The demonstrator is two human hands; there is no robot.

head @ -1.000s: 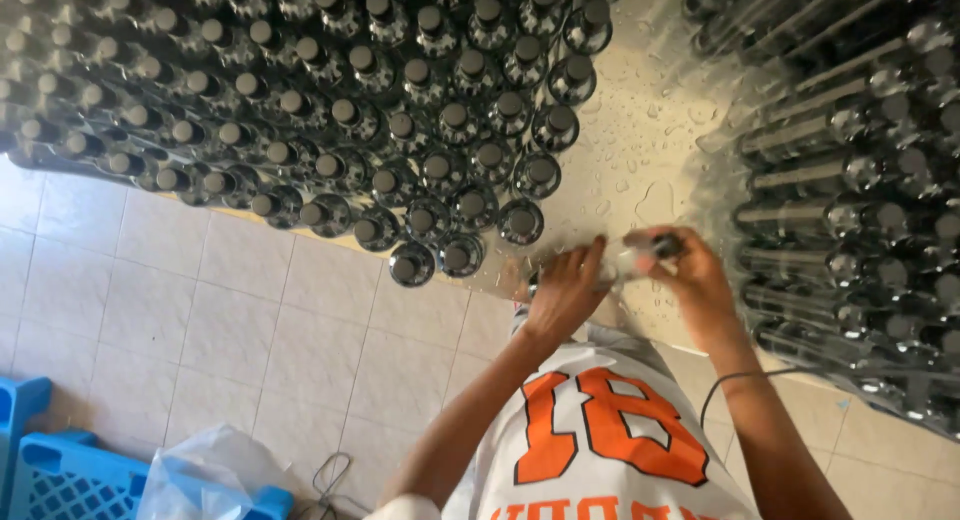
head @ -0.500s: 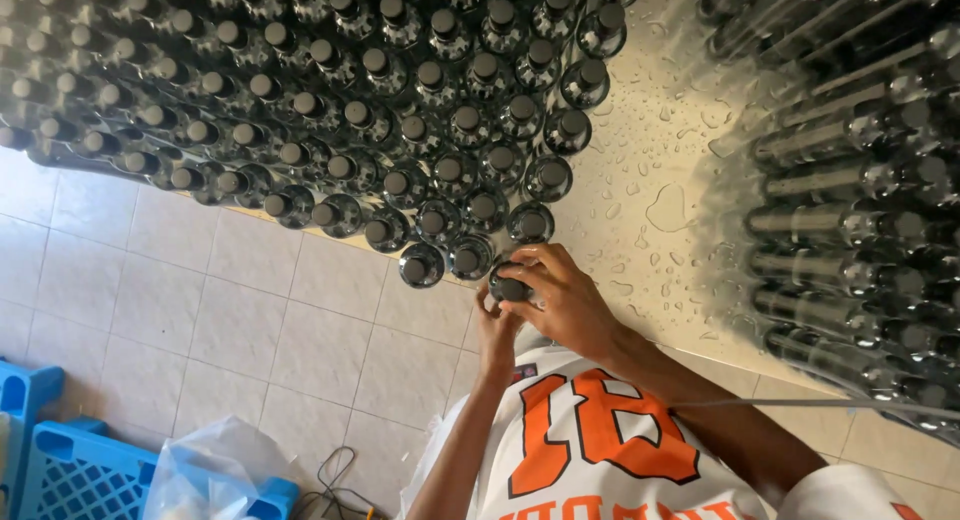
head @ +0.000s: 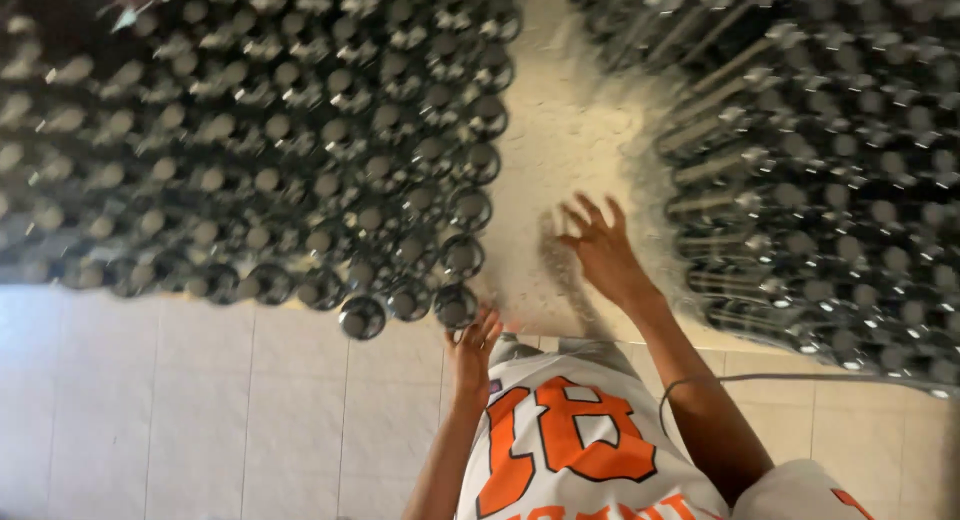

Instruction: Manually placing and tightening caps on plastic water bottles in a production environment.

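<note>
Nearest the camera is a white jersey with orange trim, and both bare forearms rise from it toward the floor work. The left hand is open, fingers spread, with its fingertips at or just touching the dark bottle at the near corner of the left block of bottles; it grips nothing. That bottle stands upright at the end of the front row, with two more loose-looking ones just beside it to the left. The right hand is farther out, also open and empty, fingers fanned above the wet, pale floor strip between the two bottle masses, close to the right stack of bottles but apart from it. A thin cable runs across the right forearm. Motion blur smears most of the bottles, so caps and outlines are hard to make out; whether the left fingertips truly press the bottle cannot be told. Both bottle groups are cut off by the picture's edges, and white floor tiles fill the lower left.
</note>
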